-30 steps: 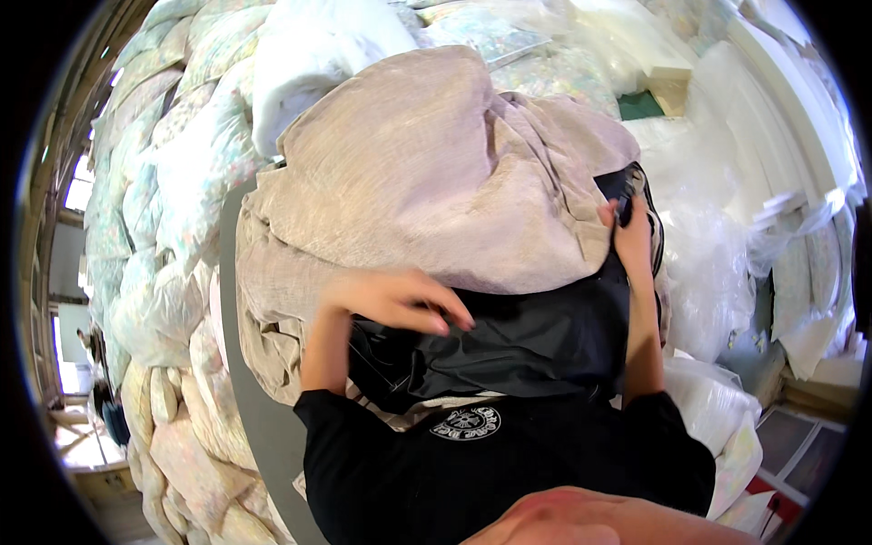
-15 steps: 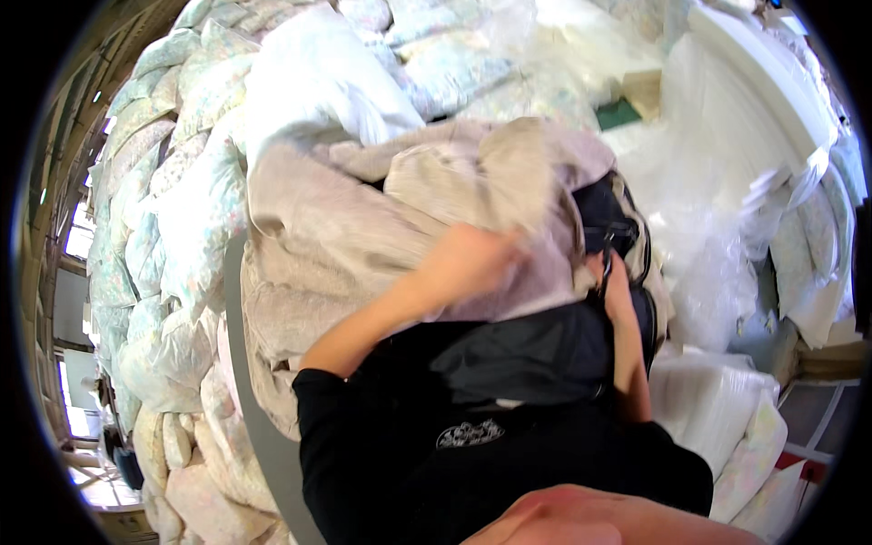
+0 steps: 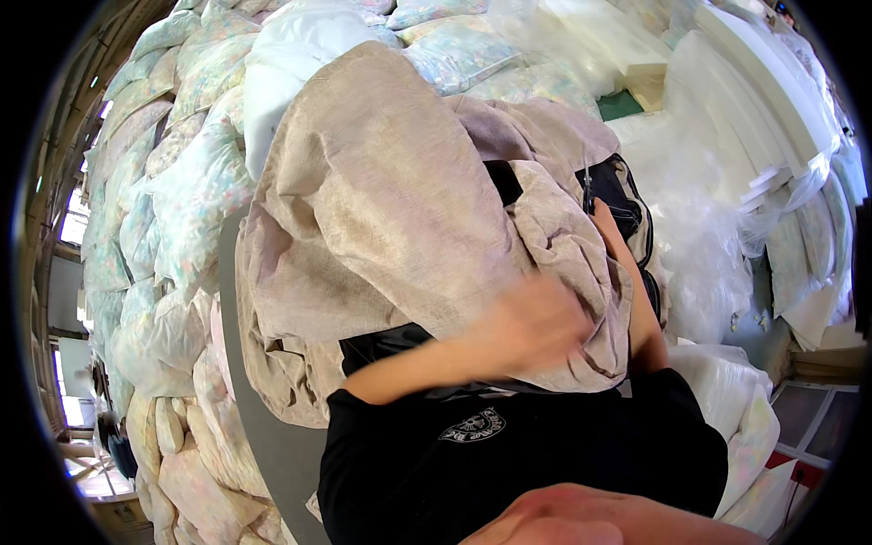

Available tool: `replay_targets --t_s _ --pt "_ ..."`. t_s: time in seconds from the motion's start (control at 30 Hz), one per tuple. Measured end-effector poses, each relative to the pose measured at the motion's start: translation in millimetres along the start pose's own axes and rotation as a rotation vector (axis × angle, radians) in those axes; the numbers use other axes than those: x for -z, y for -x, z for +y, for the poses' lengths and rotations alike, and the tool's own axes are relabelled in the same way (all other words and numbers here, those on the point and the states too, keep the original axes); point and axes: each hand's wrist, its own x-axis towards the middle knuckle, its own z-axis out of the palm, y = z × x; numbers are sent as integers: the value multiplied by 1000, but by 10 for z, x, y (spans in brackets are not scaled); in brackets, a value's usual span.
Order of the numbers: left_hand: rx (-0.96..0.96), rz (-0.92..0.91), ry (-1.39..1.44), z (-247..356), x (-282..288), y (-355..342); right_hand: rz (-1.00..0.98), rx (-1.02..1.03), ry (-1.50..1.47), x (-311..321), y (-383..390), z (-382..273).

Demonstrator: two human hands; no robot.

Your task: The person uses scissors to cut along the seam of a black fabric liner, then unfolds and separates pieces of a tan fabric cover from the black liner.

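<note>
A rumpled beige fabric (image 3: pixel 372 191) lies over a black fabric piece (image 3: pixel 618 191) with zipped, stitched edges, on a grey surface. My left hand (image 3: pixel 536 318), smeared by motion, sweeps across the beige fabric at its lower right; I cannot tell its finger shape. At the upper right, my right hand (image 3: pixel 599 211) is partly hidden behind a beige fold, closed around a small dark item at the black piece, too small to make out; a thin upright strip rises just above it.
The grey table edge (image 3: pixel 250 391) curves along the left. Piles of bagged, pastel-patterned cushions (image 3: pixel 182 209) surround the work on the left and back. White foam slabs (image 3: pixel 754 100) and cloudy plastic sheeting (image 3: pixel 699 227) are heaped at the right. A metal-framed panel (image 3: pixel 804 422) sits lower right.
My left hand has swept rightward with the beige fabric, which now covers much of the black piece nearest my body. My right hand stays at the right edge, now slightly more inward and partly covered.
</note>
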Motion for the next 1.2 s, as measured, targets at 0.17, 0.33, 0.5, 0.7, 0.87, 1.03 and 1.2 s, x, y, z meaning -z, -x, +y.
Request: replay_targets --t_s 0.17,0.33,0.5,0.7,0.87,1.03,1.2 --pt "145 -63 -740 -1218 1182 61 85 110 146 36 -303 -336" --pt "102 -800 -687 -1294 1497 448 397 -78 -46 586 -251 -951" --pt "700 -682 -440 -186 2032 761 633 15 -181 1208 -35 -1078" --pt "1547 -431 120 535 2010 1882 690 -260 -468 1683 653 252" --pt "2126 -589 47 832 2059 2216 572 -484 297 1635 794 941" --pt "1349 -93 208 384 2802 2040 628 -210 111 1746 -87 331" --pt "1299 -132 -1066 -1726 2618 2700 481 -103 327 1138 -1229 -109"
